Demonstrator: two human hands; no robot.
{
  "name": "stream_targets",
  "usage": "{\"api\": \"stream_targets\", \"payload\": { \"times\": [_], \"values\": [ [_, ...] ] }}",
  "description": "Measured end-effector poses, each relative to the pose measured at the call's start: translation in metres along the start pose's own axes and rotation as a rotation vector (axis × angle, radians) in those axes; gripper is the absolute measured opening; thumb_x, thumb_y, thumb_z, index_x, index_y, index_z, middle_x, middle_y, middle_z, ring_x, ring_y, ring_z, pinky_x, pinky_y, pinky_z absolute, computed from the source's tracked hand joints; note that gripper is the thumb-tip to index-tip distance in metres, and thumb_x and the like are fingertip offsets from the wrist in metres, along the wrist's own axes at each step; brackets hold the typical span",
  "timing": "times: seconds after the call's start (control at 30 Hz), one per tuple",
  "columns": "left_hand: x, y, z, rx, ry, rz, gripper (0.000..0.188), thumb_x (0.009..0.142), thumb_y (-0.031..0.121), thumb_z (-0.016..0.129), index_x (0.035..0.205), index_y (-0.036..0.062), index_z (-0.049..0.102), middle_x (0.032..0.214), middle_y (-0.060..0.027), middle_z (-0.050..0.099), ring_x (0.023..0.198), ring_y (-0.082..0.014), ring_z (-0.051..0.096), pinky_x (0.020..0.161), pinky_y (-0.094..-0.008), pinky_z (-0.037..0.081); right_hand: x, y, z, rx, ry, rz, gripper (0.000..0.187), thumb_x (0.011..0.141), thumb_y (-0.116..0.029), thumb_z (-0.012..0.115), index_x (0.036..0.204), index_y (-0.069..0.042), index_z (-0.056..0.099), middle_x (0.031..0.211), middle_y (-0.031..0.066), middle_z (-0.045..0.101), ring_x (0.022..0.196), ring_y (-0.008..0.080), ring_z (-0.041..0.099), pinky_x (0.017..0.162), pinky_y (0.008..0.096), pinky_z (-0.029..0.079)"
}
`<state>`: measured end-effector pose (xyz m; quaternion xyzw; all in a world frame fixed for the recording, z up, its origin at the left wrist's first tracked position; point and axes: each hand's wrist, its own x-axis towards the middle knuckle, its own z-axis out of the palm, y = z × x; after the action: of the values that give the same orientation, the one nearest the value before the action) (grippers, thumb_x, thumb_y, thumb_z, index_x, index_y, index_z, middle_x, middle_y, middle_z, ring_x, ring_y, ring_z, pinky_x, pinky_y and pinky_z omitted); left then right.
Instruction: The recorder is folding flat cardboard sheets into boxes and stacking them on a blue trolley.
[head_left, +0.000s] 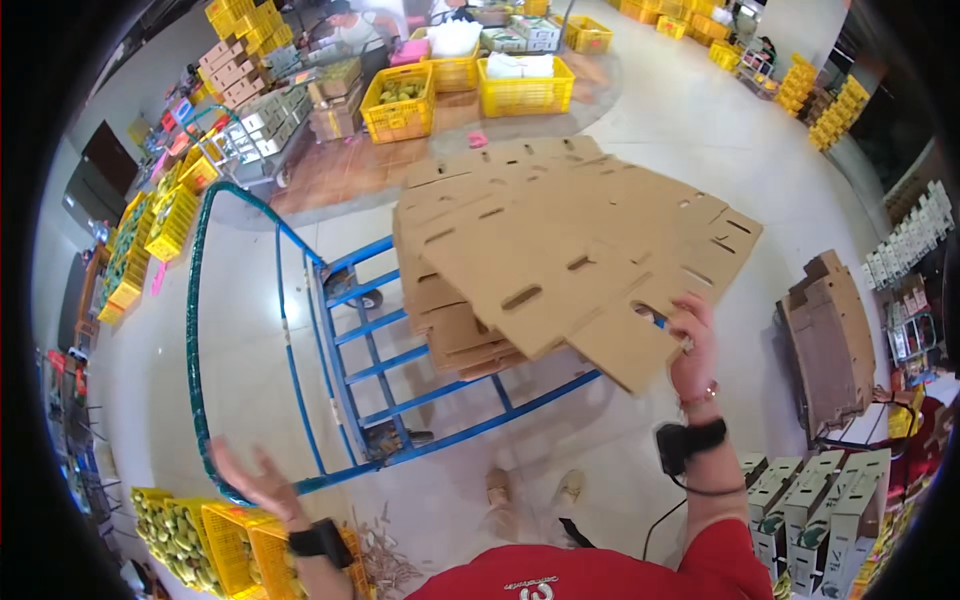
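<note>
My right hand (692,345) grips the near right corner of a flat, die-cut cardboard sheet (560,240) with slots and hand holes. That sheet lies askew on top of a stack of similar flattened cartons (440,320). The stack rests on a blue metal platform cart (400,400), toward its right end. Beside the cart's tall push handle (195,330), wrapped in green, my left hand (255,485) is open with its fingers apart and holds nothing. Whether it touches the handle, I cannot tell.
Yellow crates of green fruit (180,540) stand at the lower left. White cartons (815,510) stand at the lower right, below another stack of flattened cardboard (828,350). Yellow crates (400,100) and a person (360,30) are at the far side.
</note>
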<state>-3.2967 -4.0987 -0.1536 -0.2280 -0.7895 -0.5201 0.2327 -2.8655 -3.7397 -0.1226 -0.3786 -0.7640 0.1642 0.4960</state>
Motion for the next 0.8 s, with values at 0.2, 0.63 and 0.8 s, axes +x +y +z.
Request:
{"api": "stream_targets", "payload": {
  "times": [0.2,0.63,0.8],
  "values": [
    [-0.099,0.052,0.154,-1.289,-0.955,-1.493,0.082,0.077,0.067,0.039,0.129,0.0037,0.034,0.133,-0.0125,0.035,0.118,-0.0293,0.037,0.096,-0.0407,0.035,-0.070,-0.027,-0.178,0.148,-0.123,0.033,0.013,0.068,0.005,0.055,0.075,-0.006,0.053,0.117,0.0141,0.049,0.117,0.0340,0.039,0.096,0.0463,0.029],
    [-0.117,0.081,0.214,-0.840,-1.266,-1.112,0.028,0.084,0.020,0.052,0.108,0.0046,0.051,0.097,-0.0075,0.061,0.088,-0.0205,0.058,0.080,-0.0347,0.046,-0.202,0.180,-0.211,0.197,-0.299,1.208,0.028,0.082,-0.024,0.053,0.088,0.002,0.057,0.084,0.0096,0.061,0.070,0.0185,0.056,0.065,0.0303,0.044],
    [-0.154,0.109,0.148,-0.838,-0.963,-1.051,0.021,0.087,0.021,0.052,0.103,0.0081,0.053,0.089,-0.0051,0.062,0.078,-0.0164,0.059,0.068,-0.0320,0.047,-0.168,0.186,-0.209,0.438,-0.168,1.044,0.013,0.081,-0.016,0.058,0.081,-0.003,0.055,0.064,-0.0009,0.053,0.055,0.0071,0.046,0.050,0.0212,0.037]
  ]
}}
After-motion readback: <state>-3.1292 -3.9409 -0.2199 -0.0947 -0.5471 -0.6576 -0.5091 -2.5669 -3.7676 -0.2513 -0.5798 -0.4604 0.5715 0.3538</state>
